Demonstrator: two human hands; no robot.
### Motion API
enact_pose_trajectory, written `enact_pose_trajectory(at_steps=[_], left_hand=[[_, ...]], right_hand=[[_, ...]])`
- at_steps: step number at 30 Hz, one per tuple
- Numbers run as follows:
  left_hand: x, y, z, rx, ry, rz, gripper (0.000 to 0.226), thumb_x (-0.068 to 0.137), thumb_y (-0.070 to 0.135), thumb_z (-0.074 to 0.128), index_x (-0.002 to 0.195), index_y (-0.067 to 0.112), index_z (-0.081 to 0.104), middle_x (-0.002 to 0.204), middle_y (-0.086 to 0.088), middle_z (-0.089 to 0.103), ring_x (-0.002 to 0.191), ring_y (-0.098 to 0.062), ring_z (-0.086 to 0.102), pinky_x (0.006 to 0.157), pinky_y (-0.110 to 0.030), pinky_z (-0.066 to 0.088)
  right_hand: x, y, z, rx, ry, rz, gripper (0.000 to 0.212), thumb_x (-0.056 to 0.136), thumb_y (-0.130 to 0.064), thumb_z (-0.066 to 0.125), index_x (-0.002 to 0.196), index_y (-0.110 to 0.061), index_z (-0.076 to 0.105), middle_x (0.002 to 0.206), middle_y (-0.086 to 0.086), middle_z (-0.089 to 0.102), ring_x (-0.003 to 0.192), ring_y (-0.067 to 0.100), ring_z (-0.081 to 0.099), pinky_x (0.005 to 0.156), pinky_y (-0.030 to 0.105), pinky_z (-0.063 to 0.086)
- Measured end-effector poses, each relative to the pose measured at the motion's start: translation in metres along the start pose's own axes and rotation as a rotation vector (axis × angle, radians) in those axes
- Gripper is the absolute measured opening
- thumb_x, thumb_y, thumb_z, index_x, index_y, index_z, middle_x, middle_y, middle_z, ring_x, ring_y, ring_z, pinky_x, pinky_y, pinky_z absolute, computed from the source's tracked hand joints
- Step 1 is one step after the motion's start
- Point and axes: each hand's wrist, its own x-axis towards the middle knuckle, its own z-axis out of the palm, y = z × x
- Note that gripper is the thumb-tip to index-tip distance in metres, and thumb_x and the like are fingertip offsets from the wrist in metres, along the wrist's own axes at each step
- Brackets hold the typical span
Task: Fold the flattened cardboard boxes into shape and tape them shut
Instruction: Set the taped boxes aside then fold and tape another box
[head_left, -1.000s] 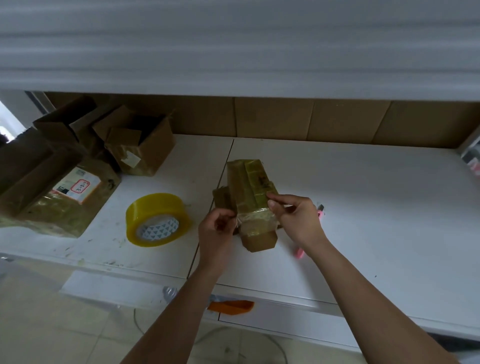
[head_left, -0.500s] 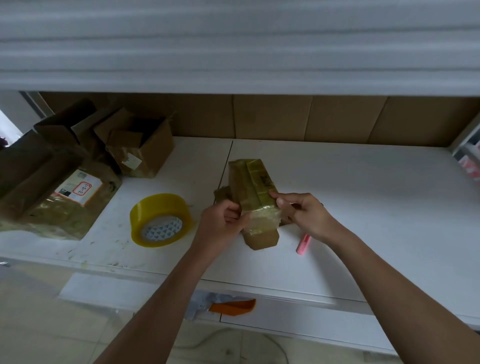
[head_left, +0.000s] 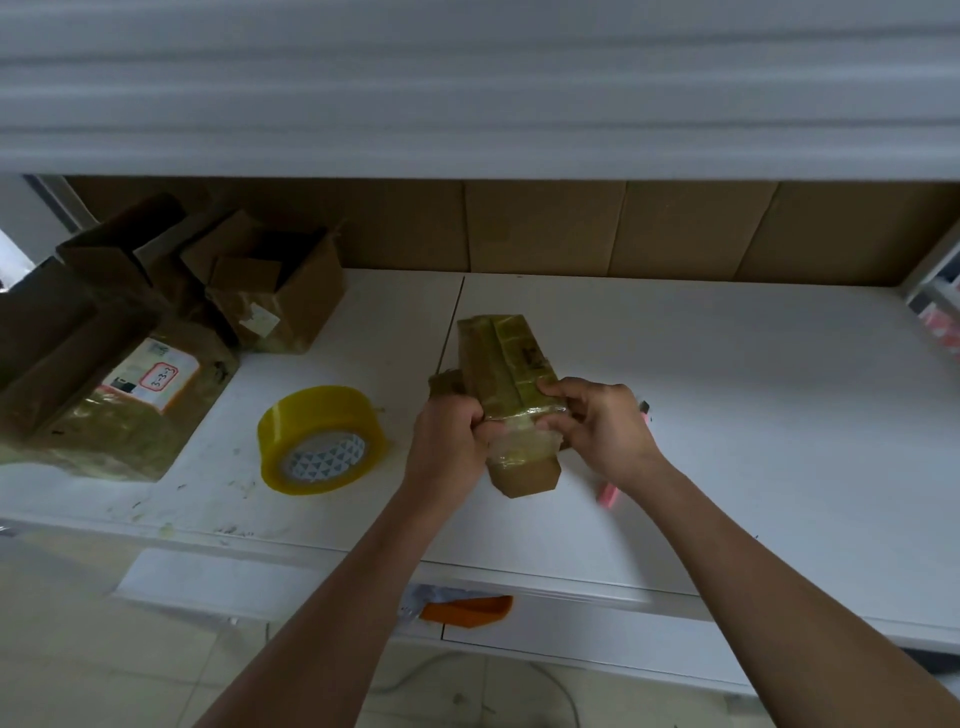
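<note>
A small cardboard box (head_left: 506, 358), wrapped in shiny yellowish tape, stands on the white table (head_left: 727, 415) in front of me. My left hand (head_left: 449, 441) grips its left side, fingers curled against the taped band near the front end. My right hand (head_left: 602, 431) holds the right side, thumb on top and fingers curled round the edge. A strip of clear tape (head_left: 524, 449) runs across the box between my hands. A roll of yellow tape (head_left: 322, 439) lies on the table to the left.
A pink cutter (head_left: 609, 492) lies on the table, partly hidden by my right wrist. Open cardboard boxes (head_left: 275, 291) and a taped parcel with a label (head_left: 150, 376) sit at the left. Cardboard panels line the back. An orange object (head_left: 467, 608) lies below the table edge.
My left hand has moved in against the box and curled onto the taped band. My right hand has shifted slightly along the right side. The box stays in place.
</note>
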Motion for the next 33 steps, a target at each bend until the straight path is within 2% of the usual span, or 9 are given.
enact_pose_trajectory(at_steps=[2,8,12,16,18,21,25,30,33], left_hand=[[0.002,-0.002,0.0,-0.004,-0.016,0.008,0.028,0.086,0.015,0.073,0.062,0.013,0.057,0.058,0.01,0.051,0.053,-0.004,0.05,0.047,-0.009,0.04],[0.005,-0.006,-0.005,-0.002,-0.073,0.029,0.027,0.089,0.011,0.068,0.066,-0.002,0.063,0.064,-0.01,0.062,0.061,-0.019,0.063,0.056,-0.035,0.053],[0.008,-0.008,-0.008,0.032,-0.103,0.039,0.035,0.088,0.011,0.07,0.058,-0.001,0.058,0.052,0.0,0.053,0.049,-0.004,0.054,0.047,-0.02,0.044],[0.013,-0.017,-0.015,0.066,-0.128,0.006,0.042,0.088,0.013,0.07,0.05,0.012,0.05,0.051,0.005,0.047,0.047,-0.003,0.049,0.045,-0.012,0.033],[0.017,-0.022,-0.018,0.092,-0.135,-0.023,0.036,0.089,0.012,0.069,0.055,0.008,0.056,0.056,-0.001,0.052,0.052,-0.004,0.049,0.05,-0.018,0.036],[0.018,-0.023,-0.021,0.124,-0.173,-0.043,0.022,0.089,0.004,0.065,0.067,0.002,0.064,0.068,-0.009,0.061,0.062,-0.01,0.057,0.052,-0.016,0.037],[0.019,-0.023,-0.024,0.136,-0.219,-0.009,0.02,0.081,-0.012,0.057,0.073,0.003,0.068,0.072,-0.008,0.063,0.065,-0.014,0.061,0.048,-0.011,0.04],[0.021,-0.023,-0.032,0.128,-0.264,0.026,0.025,0.079,-0.014,0.053,0.077,0.002,0.072,0.073,-0.005,0.064,0.059,-0.004,0.054,0.049,-0.013,0.039],[0.021,-0.024,-0.032,0.125,-0.265,0.008,0.023,0.079,-0.015,0.053,0.077,-0.001,0.072,0.076,-0.013,0.067,0.069,-0.02,0.063,0.052,-0.01,0.04]], right_hand=[[0.001,0.002,-0.002,0.001,-0.01,-0.011,0.04,0.081,-0.015,0.077,0.12,-0.008,0.068,0.064,-0.007,0.062,0.058,0.015,0.059,0.076,0.04,0.056],[0.003,0.002,-0.006,-0.027,-0.071,-0.034,0.034,0.088,-0.005,0.068,0.122,-0.007,0.065,0.069,0.017,0.069,0.068,0.036,0.066,0.074,0.037,0.054],[0.003,-0.002,-0.014,-0.022,-0.139,-0.02,0.035,0.091,0.001,0.061,0.124,-0.009,0.064,0.081,0.029,0.068,0.081,0.043,0.065,0.079,0.043,0.053],[0.0,-0.008,-0.015,0.077,-0.215,0.048,0.044,0.09,0.01,0.056,0.129,-0.009,0.061,0.111,0.009,0.071,0.102,0.018,0.068,0.088,0.016,0.052],[-0.003,-0.009,-0.012,0.131,-0.252,0.079,0.05,0.088,0.015,0.05,0.131,-0.01,0.059,0.117,0.005,0.069,0.107,0.012,0.066,0.096,0.024,0.051],[-0.004,-0.002,-0.015,0.14,-0.282,0.123,0.059,0.087,0.019,0.045,0.132,-0.017,0.059,0.076,-0.026,0.069,0.085,-0.005,0.065,0.091,0.016,0.048],[-0.005,0.005,-0.021,0.18,-0.35,0.155,0.065,0.086,0.024,0.04,0.134,-0.017,0.056,0.055,-0.029,0.056,0.083,-0.015,0.055,0.093,0.0,0.033],[-0.007,0.004,-0.022,0.236,-0.302,0.11,0.049,0.092,0.014,0.05,0.131,-0.015,0.059,0.11,-0.012,0.066,0.1,-0.011,0.061,0.087,0.0,0.04],[-0.007,0.004,-0.017,0.268,-0.259,0.115,0.046,0.089,0.013,0.057,0.128,-0.012,0.061,0.113,-0.003,0.068,0.089,-0.01,0.066,0.093,0.01,0.047]])
